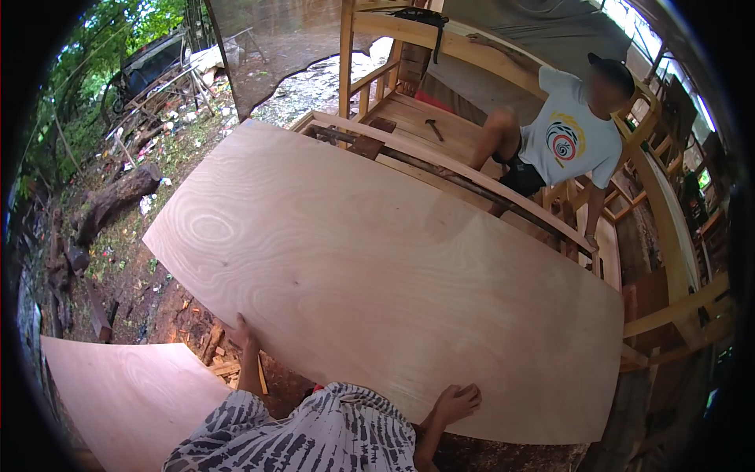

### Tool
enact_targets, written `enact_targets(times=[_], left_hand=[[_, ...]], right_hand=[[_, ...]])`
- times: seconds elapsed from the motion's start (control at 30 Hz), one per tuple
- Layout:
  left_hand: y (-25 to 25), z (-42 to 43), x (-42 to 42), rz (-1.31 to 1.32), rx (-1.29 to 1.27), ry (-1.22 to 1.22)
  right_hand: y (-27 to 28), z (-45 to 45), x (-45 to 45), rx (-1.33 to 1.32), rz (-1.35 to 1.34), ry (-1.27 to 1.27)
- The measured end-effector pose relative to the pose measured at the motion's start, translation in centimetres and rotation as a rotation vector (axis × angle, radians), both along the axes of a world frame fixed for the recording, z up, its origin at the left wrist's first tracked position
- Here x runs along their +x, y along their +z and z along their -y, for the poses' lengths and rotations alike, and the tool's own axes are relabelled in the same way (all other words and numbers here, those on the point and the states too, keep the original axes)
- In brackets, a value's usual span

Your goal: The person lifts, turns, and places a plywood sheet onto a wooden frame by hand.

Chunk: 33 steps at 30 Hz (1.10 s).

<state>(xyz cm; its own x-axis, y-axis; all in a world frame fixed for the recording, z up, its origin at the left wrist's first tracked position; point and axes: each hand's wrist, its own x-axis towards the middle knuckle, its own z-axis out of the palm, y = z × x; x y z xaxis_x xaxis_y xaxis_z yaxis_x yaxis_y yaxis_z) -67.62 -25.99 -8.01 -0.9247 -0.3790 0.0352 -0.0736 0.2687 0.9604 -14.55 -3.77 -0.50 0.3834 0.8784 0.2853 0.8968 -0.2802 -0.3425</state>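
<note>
A large plywood sheet [377, 267] with pale, swirling grain spans the middle of the view, its far long edge beside a wooden frame. My left hand [241, 333] is at the sheet's near edge, left of my body, its fingers on or against that edge; part of the hand is hidden. Further right, my right hand [458, 403] lies at the near edge with its fingers curled over the top surface of the sheet. The sheet is between my hands and the frame.
A person [566, 138] in a white shirt sits in the wooden frame [464, 55] beyond the sheet. A hammer [434, 130] lies on its boards. Another plywood sheet [134, 393] is at lower left. Logs [118, 200] and litter cover the ground at left.
</note>
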Motion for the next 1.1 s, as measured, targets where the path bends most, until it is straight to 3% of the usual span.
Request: enact_targets(times=[0.67,0.97,1.1], left_hand=[[0.4,0.0,0.1,0.087,-0.098,0.056],[-1.2,0.5,-0.5,-0.075,-0.031,0.013],[3.1,-0.8,1.3,0.012,-0.088,0.012]], right_hand=[[-0.2,0.0,0.1,0.006,-0.017,-0.008],[-0.3,0.1,0.3,0.009,-0.013,0.003],[-0.3,0.1,0.3,0.013,-0.01,0.004]])
